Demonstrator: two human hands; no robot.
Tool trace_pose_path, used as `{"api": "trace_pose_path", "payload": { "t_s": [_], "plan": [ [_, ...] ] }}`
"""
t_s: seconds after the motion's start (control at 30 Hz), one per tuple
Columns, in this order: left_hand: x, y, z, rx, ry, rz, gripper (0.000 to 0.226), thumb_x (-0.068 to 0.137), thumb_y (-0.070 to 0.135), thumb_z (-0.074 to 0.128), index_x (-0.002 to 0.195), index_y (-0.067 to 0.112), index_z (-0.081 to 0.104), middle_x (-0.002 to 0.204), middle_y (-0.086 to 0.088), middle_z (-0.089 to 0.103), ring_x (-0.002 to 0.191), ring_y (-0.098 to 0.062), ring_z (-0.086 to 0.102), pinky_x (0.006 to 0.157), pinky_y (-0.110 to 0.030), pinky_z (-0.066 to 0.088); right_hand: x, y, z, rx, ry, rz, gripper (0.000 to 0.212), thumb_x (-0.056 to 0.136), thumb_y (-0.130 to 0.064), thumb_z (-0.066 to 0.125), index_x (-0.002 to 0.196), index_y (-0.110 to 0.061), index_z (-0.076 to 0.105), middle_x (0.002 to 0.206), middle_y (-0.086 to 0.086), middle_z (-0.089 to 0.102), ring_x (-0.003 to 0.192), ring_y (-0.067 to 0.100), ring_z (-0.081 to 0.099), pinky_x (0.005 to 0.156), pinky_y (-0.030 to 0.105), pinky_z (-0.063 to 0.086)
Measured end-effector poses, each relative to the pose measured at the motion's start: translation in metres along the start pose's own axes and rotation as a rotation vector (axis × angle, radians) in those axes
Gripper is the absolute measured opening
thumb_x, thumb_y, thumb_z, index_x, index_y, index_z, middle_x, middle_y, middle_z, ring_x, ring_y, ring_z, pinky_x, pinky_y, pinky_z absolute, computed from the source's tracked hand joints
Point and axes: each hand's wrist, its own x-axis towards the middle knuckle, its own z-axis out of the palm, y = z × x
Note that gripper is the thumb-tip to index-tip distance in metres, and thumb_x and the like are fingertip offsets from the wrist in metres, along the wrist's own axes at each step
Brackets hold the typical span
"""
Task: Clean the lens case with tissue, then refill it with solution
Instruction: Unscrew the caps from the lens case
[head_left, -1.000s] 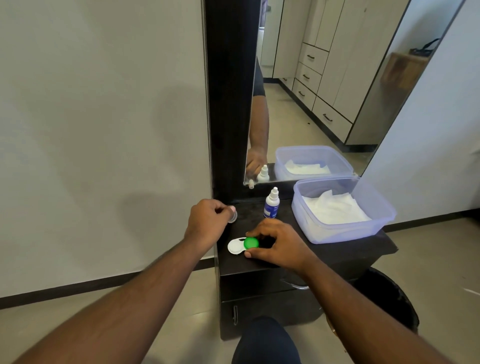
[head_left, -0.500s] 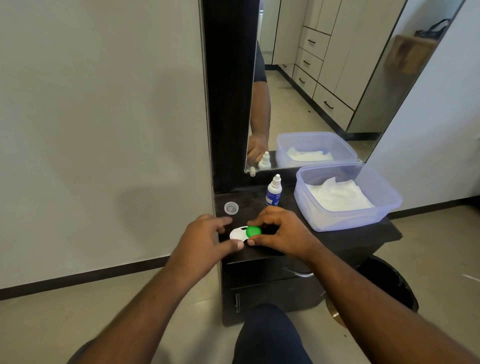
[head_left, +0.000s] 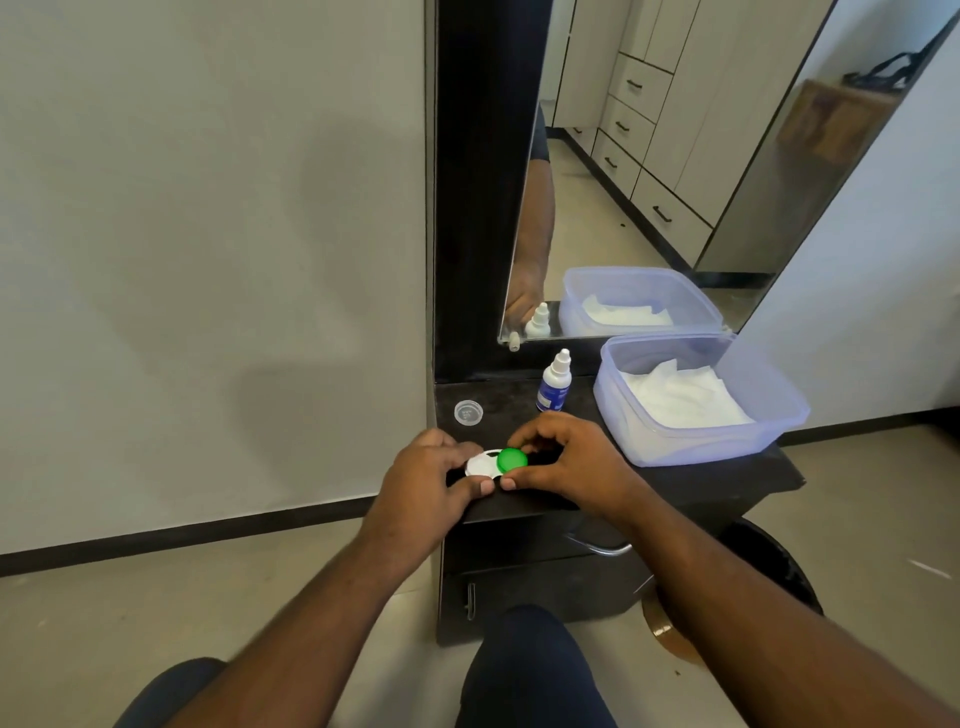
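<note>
Lens case (head_left: 493, 463): flat white plastic, round green cap.
Left hand (head_left: 423, 486): curled, pinching white end.
Right hand (head_left: 569, 467): curled, gripping green end.

A mirror (head_left: 649, 171) stands behind the dark cabinet (head_left: 545, 587), perhaps a dresser

Both forearms are bare from elbow to wrist; no sleeves, watch or rings are visible on the left hand (head_left: 423, 486) or right hand (head_left: 574, 470). Dark navy trousers (head_left: 524, 670) cover both knees at the lower frame edge
</note>
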Motion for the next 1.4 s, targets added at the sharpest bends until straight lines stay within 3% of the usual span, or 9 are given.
{"api": "trace_pose_path", "payload": {
  "t_s": [0.1,0.43,0.57,0.77,0.87,1.03,1.27,1.4],
  "plan": [
    [0.000,-0.001,0.001,-0.013,-0.018,0.008,0.036,0.083,0.028,0.071,0.118,0.028,0.067,0.088,0.011,0.045,0.084,-0.006,0.047,0.067,-0.015,0.035,0.002,-0.003,-0.001,-0.008,-0.039,0.017,0.026,0.068,-0.024,0.084,0.087,-0.026,0.065,0.095,-0.010,0.064,0.090,0.008,0.061,0.070,0.015,0.050],
    [0.005,-0.004,-0.001,-0.002,-0.077,0.020,0.034,0.084,0.029,0.070,0.118,0.027,0.067,0.096,0.007,0.051,0.089,-0.007,0.049,0.074,-0.022,0.039,0.014,-0.003,-0.010,-0.052,-0.206,0.023,0.024,0.071,-0.022,0.082,0.090,-0.019,0.067,0.078,-0.007,0.063,0.070,0.006,0.056,0.065,0.019,0.049],
    [0.007,-0.003,-0.002,0.005,-0.088,0.004,0.034,0.085,0.029,0.069,0.119,0.025,0.067,0.100,0.005,0.053,0.092,-0.010,0.050,0.081,-0.031,0.047,0.020,-0.005,-0.014,-0.074,-0.277,0.000,0.022,0.072,-0.022,0.081,0.087,-0.020,0.065,0.077,-0.006,0.062,0.073,0.009,0.057,0.070,0.026,0.050],
    [0.008,-0.003,-0.006,0.000,-0.133,-0.018,0.036,0.084,0.029,0.070,0.120,0.025,0.067,0.105,0.004,0.055,0.096,-0.012,0.052,0.087,-0.035,0.048,0.026,-0.011,-0.020,-0.104,-0.356,-0.033,0.020,0.073,-0.021,0.081,0.086,-0.019,0.067,0.077,-0.005,0.062,0.072,0.006,0.057,0.069,0.021,0.049],
    [0.009,-0.003,-0.008,0.011,-0.145,-0.027,0.037,0.084,0.028,0.070,0.120,0.027,0.066,0.105,0.004,0.055,0.096,-0.012,0.052,0.086,-0.035,0.048,0.025,-0.005,-0.019,-0.093,-0.362,-0.044,0.019,0.075,-0.020,0.079,0.087,-0.028,0.066,0.075,-0.010,0.059,0.070,0.001,0.054,0.069,0.018,0.046],
    [0.008,-0.001,-0.008,0.032,-0.134,-0.018,0.037,0.084,0.030,0.069,0.121,0.029,0.065,0.103,0.005,0.054,0.095,-0.011,0.051,0.083,-0.030,0.047,0.022,0.003,-0.019,-0.150,-0.322,-0.121,0.039,0.078,-0.023,0.076,0.116,-0.026,0.067,0.093,-0.014,0.057,0.086,0.003,0.056,0.076,0.014,0.045],
    [0.006,0.001,-0.007,0.073,-0.114,-0.030,0.036,0.085,0.032,0.068,0.121,0.029,0.065,0.104,0.005,0.053,0.095,-0.011,0.050,0.081,-0.030,0.047,0.008,0.007,-0.006,-0.054,-0.128,-0.171,0.045,0.069,-0.024,0.085,0.111,-0.023,0.070,0.097,-0.012,0.062,0.090,0.005,0.060,0.081,0.019,0.049],
    [0.006,0.001,-0.007,0.086,-0.109,-0.030,0.036,0.084,0.033,0.069,0.120,0.029,0.065,0.103,0.005,0.053,0.093,-0.012,0.051,0.080,-0.033,0.047,0.007,0.007,-0.011,-0.002,-0.132,-0.143,0.049,0.075,-0.006,0.075,0.117,-0.027,0.064,0.108,-0.010,0.067,0.097,0.003,0.061,0.083,0.018,0.049]
  ]
}}
